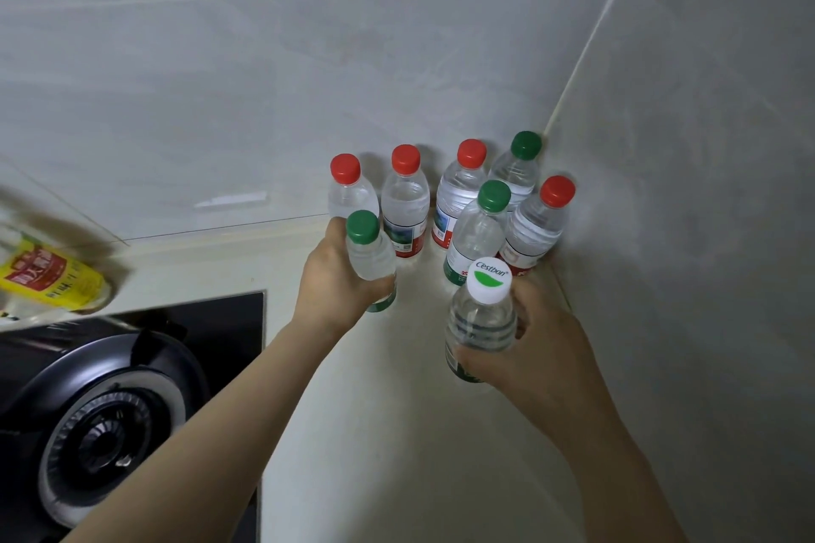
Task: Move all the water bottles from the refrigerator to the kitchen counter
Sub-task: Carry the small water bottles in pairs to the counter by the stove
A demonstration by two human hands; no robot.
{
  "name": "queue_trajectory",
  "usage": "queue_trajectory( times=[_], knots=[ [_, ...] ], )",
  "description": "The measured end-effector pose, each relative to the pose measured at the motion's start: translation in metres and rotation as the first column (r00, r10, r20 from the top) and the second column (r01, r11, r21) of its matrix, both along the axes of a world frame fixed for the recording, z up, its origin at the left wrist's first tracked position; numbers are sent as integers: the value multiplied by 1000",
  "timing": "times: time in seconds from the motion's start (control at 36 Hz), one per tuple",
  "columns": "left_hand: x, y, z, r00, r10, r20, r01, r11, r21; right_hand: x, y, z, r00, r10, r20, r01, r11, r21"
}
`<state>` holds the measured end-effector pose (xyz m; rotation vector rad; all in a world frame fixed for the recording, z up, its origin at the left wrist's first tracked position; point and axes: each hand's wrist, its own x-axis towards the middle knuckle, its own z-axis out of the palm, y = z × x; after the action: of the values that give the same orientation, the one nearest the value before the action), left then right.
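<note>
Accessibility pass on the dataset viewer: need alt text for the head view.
At a counter corner, the left hand grips a green-capped bottle and the right hand a white-capped bottle. Six bottles, four red-capped, two green-capped, stand behind them against the tiled wall; a gas burner lies left.

bottles (458, 198) clustered in counter (397, 432) corner, stove (110, 410) left

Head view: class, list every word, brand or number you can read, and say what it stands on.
"Cestbon": on the white cap of the bottle gripped by the right hand.
Yellow label on the container at far left: characters too blurred to read.
Labels on the standing bottles: too small to read.
</note>
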<state>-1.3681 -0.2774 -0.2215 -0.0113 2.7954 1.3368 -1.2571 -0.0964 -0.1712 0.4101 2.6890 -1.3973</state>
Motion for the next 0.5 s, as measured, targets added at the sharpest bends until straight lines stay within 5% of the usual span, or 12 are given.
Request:
queue_trajectory(
  times=[0.5],
  knots=[
    [-3,-6,3,999,30,39,-28,998,-56,-50,-27,-27,995,-50,-91,50,999,4]
  ],
)
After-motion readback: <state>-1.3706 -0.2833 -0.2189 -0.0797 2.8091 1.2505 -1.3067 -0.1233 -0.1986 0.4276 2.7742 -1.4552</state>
